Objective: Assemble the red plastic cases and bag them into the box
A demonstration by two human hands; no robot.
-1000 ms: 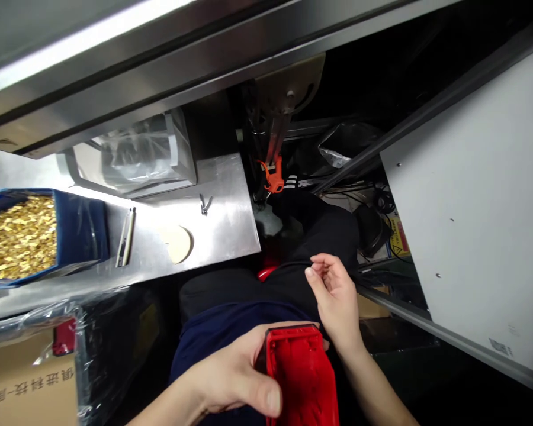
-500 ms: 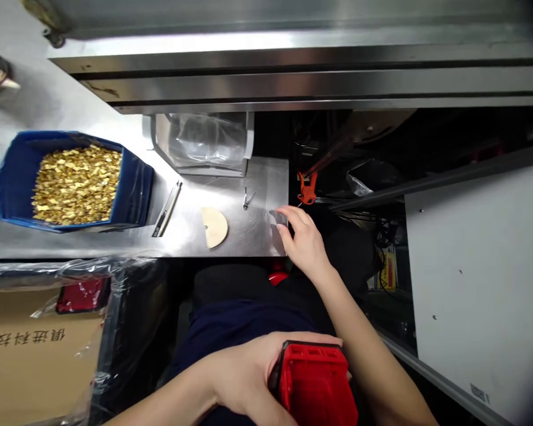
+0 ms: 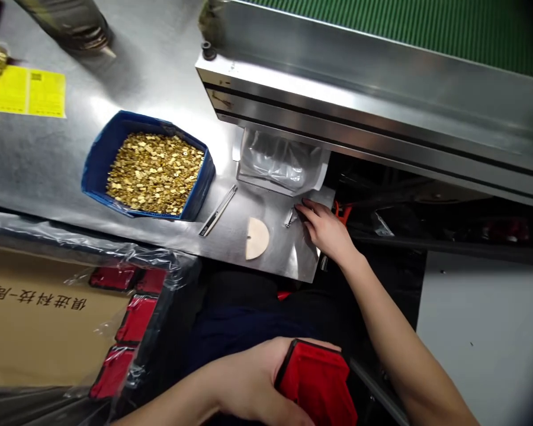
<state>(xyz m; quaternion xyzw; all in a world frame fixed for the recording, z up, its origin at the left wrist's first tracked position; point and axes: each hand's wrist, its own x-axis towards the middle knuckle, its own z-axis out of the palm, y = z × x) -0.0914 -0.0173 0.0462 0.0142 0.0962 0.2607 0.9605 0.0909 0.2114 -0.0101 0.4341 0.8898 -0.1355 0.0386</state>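
Small metal clipper (image 3: 289,218) lies on the bench (image 3: 286,254), inboard of its right end edge, long axis running roughly from near edge to far edge. Right hand (image 3: 325,229) is the nearer: fingertips just to the clipper's right, contact not determinable; fingers part-curled, gap narrow, nothing visible in it. Left hand (image 3: 260,378) is well apart, off the bench's near edge, wrapped around a red housing (image 3: 322,378).
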